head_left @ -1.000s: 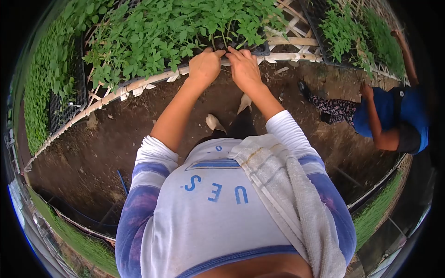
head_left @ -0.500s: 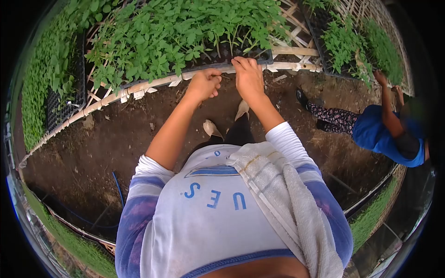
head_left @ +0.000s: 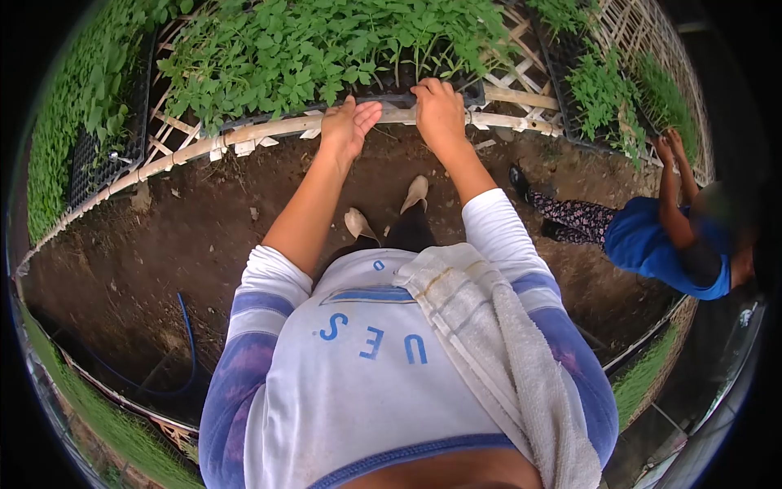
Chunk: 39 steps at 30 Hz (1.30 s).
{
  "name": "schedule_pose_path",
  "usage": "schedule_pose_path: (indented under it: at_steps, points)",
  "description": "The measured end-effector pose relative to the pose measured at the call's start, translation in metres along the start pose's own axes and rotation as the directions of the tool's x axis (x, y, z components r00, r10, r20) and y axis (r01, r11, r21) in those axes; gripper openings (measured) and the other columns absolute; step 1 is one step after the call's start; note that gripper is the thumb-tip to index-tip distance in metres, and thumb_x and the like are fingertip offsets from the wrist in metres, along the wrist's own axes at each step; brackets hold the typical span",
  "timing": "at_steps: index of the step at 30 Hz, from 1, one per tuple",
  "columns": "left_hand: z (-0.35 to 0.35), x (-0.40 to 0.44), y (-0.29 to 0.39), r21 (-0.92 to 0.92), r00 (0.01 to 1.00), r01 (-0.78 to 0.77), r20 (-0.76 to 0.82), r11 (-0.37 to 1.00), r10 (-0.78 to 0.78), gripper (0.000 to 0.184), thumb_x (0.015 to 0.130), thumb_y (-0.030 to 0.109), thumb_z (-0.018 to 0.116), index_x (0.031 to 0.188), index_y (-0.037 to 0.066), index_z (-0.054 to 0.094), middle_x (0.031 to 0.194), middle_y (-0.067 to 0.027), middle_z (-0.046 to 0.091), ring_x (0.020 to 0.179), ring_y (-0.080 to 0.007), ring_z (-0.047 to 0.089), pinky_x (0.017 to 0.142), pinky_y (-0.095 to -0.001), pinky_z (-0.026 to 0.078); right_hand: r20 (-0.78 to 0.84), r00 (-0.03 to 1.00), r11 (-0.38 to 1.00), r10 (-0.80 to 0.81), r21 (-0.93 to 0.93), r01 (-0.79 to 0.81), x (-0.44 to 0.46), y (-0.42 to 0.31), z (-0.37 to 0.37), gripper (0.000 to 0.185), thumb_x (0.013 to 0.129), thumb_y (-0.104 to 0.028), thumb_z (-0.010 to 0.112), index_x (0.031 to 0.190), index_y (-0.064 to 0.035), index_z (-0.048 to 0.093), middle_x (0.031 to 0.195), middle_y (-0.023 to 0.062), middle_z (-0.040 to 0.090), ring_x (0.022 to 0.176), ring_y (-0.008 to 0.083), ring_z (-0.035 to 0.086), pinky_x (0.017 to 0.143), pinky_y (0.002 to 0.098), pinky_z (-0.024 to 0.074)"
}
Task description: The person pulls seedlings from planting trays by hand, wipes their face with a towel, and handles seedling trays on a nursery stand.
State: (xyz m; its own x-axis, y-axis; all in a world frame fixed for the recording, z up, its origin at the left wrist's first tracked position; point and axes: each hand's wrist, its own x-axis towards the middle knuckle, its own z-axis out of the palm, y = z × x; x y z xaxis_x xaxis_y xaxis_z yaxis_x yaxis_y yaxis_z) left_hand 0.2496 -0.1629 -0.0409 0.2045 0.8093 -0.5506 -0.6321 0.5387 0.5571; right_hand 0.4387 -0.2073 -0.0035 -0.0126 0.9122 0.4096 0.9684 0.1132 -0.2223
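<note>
A black seedling tray (head_left: pixel 473 91) full of leafy green seedlings (head_left: pixel 326 57) sits on the bamboo bench in front of me. My left hand (head_left: pixel 346 129) is just off the tray's near edge, fingers stretched out to the right and palm partly showing, with nothing in it. At the tray's near rim, right of centre, my right hand (head_left: pixel 441 116) has its fingers bent inward over the cells. Its fingertips are close to the seedling stems, and whatever they pinch is hidden.
A bamboo rail (head_left: pixel 277 129) runs along the bench's front. Another black tray (head_left: pixel 85 173) with seedlings stands at left, more seedlings (head_left: pixel 599 90) at right. A co-worker in a blue shirt (head_left: pixel 652 248) stands at the right, hands at the plants. A blue hose (head_left: pixel 189 334) lies on the soil.
My left hand has gone from loosely curled to stretched out and shifted slightly left. My right hand stays at the tray rim. The co-worker's hands have come closer together.
</note>
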Motion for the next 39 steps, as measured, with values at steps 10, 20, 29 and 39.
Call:
schedule_pose_path:
  at_steps: [10, 20, 29, 39]
  points:
    - [-0.006, -0.011, 0.010, -0.033, 0.997, 0.072, 0.013, 0.997, -0.072, 0.025, 0.107, 0.008, 0.040, 0.125, -0.010, 0.036, 0.129, -0.0347, 0.053, 0.117, -0.0416, 0.062, 0.098, -0.0481, 0.058, 0.081, 0.995, 0.998, 0.053, -0.024, -0.051, 0.005, -0.012, -0.011, 0.032, 0.085, -0.014, 0.068, 0.117, -0.0116, 0.072, 0.124, 0.0033, 0.062, 0.112, 0.0273, 0.058, 0.090, 0.0444, 0.0445]
    - [-0.024, -0.022, 0.020, -0.078, 0.990, 0.134, 0.042, 0.988, -0.131, 0.021, 0.106, 0.008, 0.044, 0.123, -0.005, 0.042, 0.131, -0.0322, 0.054, 0.119, -0.0404, 0.061, 0.101, -0.0496, 0.056, 0.097, 0.986, 0.986, 0.137, -0.107, -0.127, -0.017, -0.019, 0.011, 0.054, 0.082, -0.017, 0.073, 0.134, -0.0053, 0.060, 0.138, 0.0099, 0.053, 0.126, 0.0300, 0.046, 0.099, 0.0480, 0.0355]
    - [-0.035, -0.039, 0.039, 0.154, 0.995, 0.089, -0.053, 0.984, -0.082, 0.029, 0.105, 0.010, 0.048, 0.129, -0.005, 0.043, 0.128, -0.0259, 0.056, 0.112, -0.0350, 0.062, 0.098, -0.0480, 0.056, 0.104, 0.988, 0.991, 0.117, 0.047, -0.123, -0.015, -0.046, -0.007, 0.051, 0.081, -0.015, 0.074, 0.131, -0.0122, 0.063, 0.135, 0.0088, 0.051, 0.126, 0.0303, 0.044, 0.099, 0.0475, 0.0345]
    - [-0.045, -0.028, 0.046, -0.186, 0.992, 0.078, -0.086, 0.979, -0.096, 0.034, 0.104, 0.012, 0.048, 0.134, -0.004, 0.040, 0.132, -0.0248, 0.054, 0.105, -0.0305, 0.064, 0.085, -0.0413, 0.058, 0.254, 0.963, 0.995, -0.093, -0.019, 0.102, 0.001, -0.082, 0.032, 0.049, 0.085, -0.013, 0.065, 0.133, -0.0089, 0.062, 0.130, 0.0060, 0.057, 0.115, 0.0272, 0.050, 0.089, 0.0436, 0.0373]
